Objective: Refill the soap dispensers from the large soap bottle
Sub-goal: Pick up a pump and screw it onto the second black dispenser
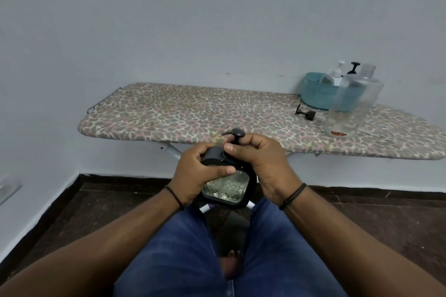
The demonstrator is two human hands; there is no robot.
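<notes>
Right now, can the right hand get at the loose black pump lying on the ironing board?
Probably not yet: the right hand grips the dispenser pump top, and the loose black pump lies far off.

Even, diffuse, cool-toned indoor light of moderate brightness; no source is visible and the pale wall (pixel 217 19) shows no hot spots. Shadows are soft: a faint one lies under the tabletop (pixel 193 113), and the dark floor (pixel 362 212) loses detail. The wide-angle lens bows the tabletop edge and stretches the forearms toward the lower corners. Overall sharpness is low. The clear bottle (pixel 357 96) at right is smeared and ghosted, and the lower centre between the knees is blurred. The hands (pixel 263 164) are moderately sharp.
</notes>
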